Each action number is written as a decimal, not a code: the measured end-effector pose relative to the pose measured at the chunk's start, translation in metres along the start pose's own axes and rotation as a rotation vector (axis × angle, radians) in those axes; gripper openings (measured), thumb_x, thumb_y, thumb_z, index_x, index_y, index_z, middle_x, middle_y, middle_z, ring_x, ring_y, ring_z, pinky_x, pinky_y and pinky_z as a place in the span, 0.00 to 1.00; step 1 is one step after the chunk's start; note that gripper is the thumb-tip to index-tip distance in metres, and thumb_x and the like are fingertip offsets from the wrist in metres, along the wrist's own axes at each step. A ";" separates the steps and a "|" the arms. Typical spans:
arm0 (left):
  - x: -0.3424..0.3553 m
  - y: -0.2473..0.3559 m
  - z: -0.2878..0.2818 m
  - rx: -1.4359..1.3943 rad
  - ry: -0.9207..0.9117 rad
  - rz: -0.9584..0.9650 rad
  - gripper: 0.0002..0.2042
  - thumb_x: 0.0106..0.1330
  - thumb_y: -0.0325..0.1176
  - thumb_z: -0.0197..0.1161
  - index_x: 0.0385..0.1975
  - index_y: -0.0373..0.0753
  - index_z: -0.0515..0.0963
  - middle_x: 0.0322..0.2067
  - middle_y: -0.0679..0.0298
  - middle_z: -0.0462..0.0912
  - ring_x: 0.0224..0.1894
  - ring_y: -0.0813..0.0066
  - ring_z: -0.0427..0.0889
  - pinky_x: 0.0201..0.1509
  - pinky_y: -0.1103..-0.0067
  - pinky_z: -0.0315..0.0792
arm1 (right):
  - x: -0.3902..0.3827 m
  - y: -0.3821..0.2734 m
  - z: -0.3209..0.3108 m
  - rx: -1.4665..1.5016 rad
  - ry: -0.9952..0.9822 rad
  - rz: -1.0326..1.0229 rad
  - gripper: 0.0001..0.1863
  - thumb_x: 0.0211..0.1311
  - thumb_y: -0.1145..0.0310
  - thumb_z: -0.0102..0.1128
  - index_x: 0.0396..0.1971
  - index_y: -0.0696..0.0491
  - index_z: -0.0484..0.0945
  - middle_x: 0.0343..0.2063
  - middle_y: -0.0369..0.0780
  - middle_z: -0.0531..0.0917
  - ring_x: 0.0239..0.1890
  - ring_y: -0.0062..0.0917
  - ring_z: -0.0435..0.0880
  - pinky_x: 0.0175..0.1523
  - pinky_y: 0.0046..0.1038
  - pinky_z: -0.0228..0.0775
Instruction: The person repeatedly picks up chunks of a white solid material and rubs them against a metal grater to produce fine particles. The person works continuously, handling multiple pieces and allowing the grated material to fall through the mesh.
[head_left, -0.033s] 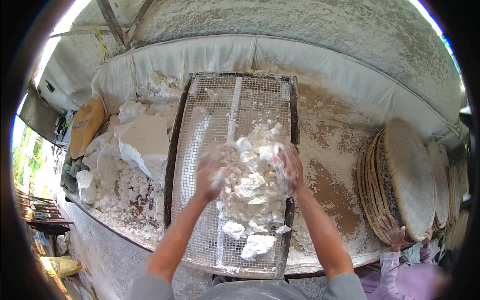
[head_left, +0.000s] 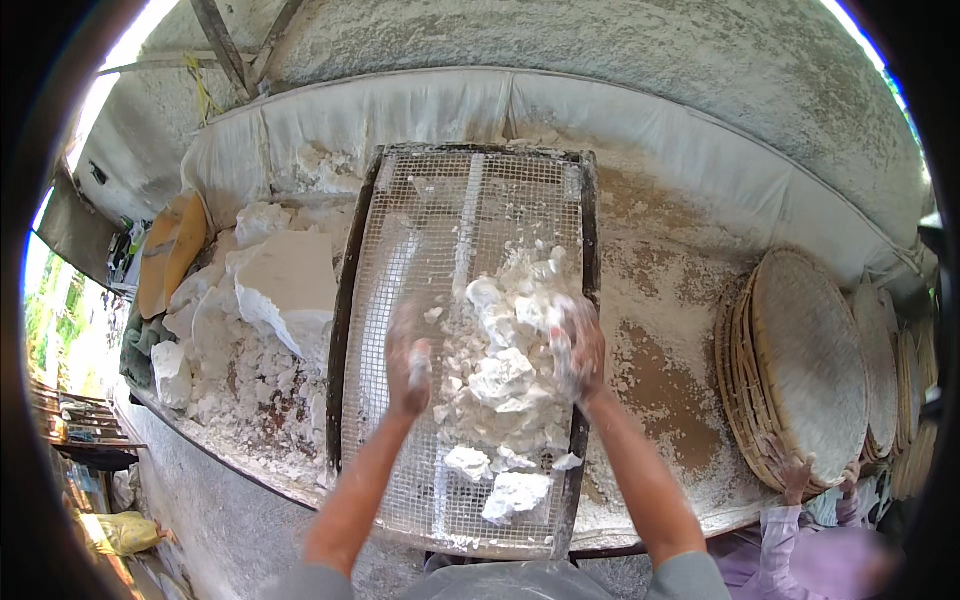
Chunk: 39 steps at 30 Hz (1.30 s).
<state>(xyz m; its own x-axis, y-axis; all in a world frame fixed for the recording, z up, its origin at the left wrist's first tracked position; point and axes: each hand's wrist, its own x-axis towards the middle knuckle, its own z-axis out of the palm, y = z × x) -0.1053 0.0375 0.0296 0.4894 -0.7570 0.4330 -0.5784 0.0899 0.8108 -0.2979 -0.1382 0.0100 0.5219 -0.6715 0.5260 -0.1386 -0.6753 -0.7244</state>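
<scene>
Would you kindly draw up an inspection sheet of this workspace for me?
Surface: mesh screen in a dark-edged frame, over a powder-dusted bed.
Job's things: crumbled white lumps heaped mostly on the screen's right half.
Clutter: broken white blocks left of the screen; round woven trays leaning upright at the right.
Hands: left hand blurred, left of the heap; right hand at the heap's right side; grip unclear for both.
Cables: nothing seen.
Surroundings: pale sheeting along the back, rough wall behind; a co-worker's hand by the trays.
</scene>
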 end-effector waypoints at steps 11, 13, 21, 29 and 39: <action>0.193 -0.069 0.104 0.513 0.052 0.074 0.29 0.66 0.48 0.65 0.65 0.43 0.73 0.69 0.54 0.69 0.72 0.43 0.64 0.74 0.58 0.59 | 0.173 0.100 0.057 -0.431 0.024 -0.334 0.25 0.68 0.49 0.57 0.56 0.50 0.81 0.63 0.40 0.79 0.67 0.34 0.72 0.78 0.38 0.50; 0.244 -0.072 0.111 0.556 0.010 0.119 0.28 0.66 0.49 0.64 0.64 0.44 0.75 0.69 0.57 0.70 0.70 0.46 0.66 0.73 0.58 0.61 | 0.230 0.117 0.058 -0.443 -0.237 -0.020 0.24 0.68 0.49 0.56 0.56 0.48 0.82 0.62 0.40 0.80 0.68 0.32 0.72 0.77 0.34 0.51; 0.166 -0.078 0.090 0.358 -0.205 0.059 0.32 0.66 0.56 0.62 0.66 0.45 0.71 0.65 0.58 0.74 0.68 0.51 0.69 0.72 0.60 0.63 | 0.133 0.077 0.050 -0.206 -0.279 -0.131 0.18 0.66 0.61 0.62 0.54 0.51 0.82 0.55 0.44 0.82 0.61 0.38 0.77 0.67 0.36 0.67; 0.007 0.002 0.052 -0.021 -0.151 -0.071 0.29 0.69 0.47 0.59 0.65 0.37 0.70 0.66 0.51 0.72 0.70 0.50 0.67 0.75 0.59 0.58 | -0.008 -0.041 -0.006 0.060 -0.068 0.118 0.21 0.63 0.63 0.68 0.55 0.52 0.81 0.60 0.47 0.79 0.63 0.40 0.76 0.67 0.37 0.69; 0.153 -0.057 0.106 0.503 -0.005 0.003 0.33 0.70 0.54 0.53 0.71 0.42 0.65 0.74 0.50 0.60 0.77 0.47 0.52 0.80 0.57 0.41 | 0.106 0.071 0.076 -0.133 0.012 -0.119 0.23 0.73 0.52 0.52 0.56 0.53 0.81 0.65 0.44 0.77 0.72 0.40 0.68 0.78 0.42 0.47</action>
<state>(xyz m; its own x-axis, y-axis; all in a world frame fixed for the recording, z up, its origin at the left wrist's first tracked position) -0.0667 -0.1520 0.0082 0.4853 -0.7601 0.4322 -0.8232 -0.2306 0.5188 -0.1887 -0.2341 -0.0201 0.5312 -0.5871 0.6108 -0.1866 -0.7843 -0.5917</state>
